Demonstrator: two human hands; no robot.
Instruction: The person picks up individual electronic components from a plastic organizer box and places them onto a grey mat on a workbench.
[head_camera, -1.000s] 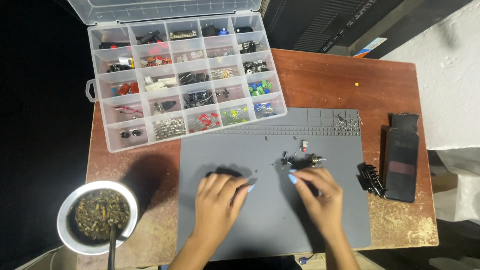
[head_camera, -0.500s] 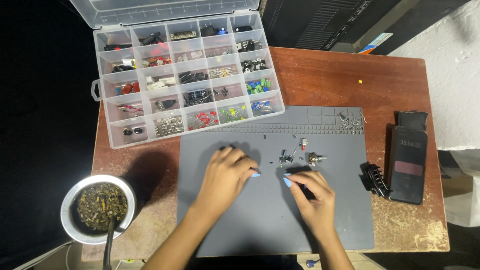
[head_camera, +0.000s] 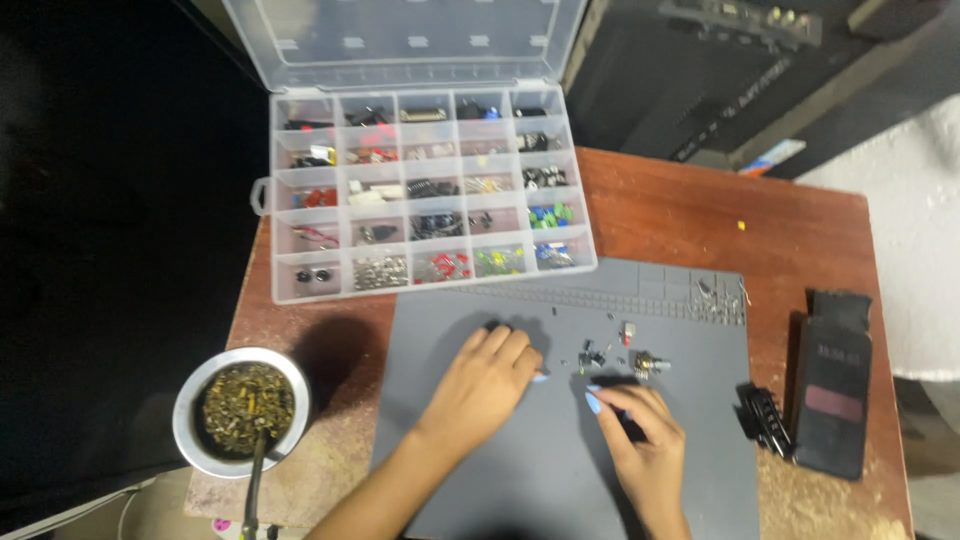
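Since a second ago our left hand (head_camera: 487, 375) has slid forward along the grey mat (head_camera: 560, 470), away from us and toward the small loose components (head_camera: 600, 352). Our right hand (head_camera: 640, 440) has drawn its fingers in and now sits just behind that cluster. The whole scene has also dropped in the view, which suggests that our head tipped.

The left grip lies palm down, fingers together and flat on the mat, and we cannot tell whether anything is pinched beneath it. The right grip is curled, forefinger out toward the parts, thumb hidden; we cannot tell whether it holds anything. We judge that both hands are closing on the same little heap, which lies just ahead of the right grip and to the right of the left fingertips.

Beyond the left grip stands the open clear compartment box (head_camera: 425, 200), its lid raised. Right of the right grip lie a black clip (head_camera: 765, 420) and a dark phone (head_camera: 832, 395). Left of the left grip, off the mat, sits a metal cup of herbs (head_camera: 240, 410). Nothing blocks either hand's way to the parts, though the parts are tiny and scattered on the bench (head_camera: 680, 210).
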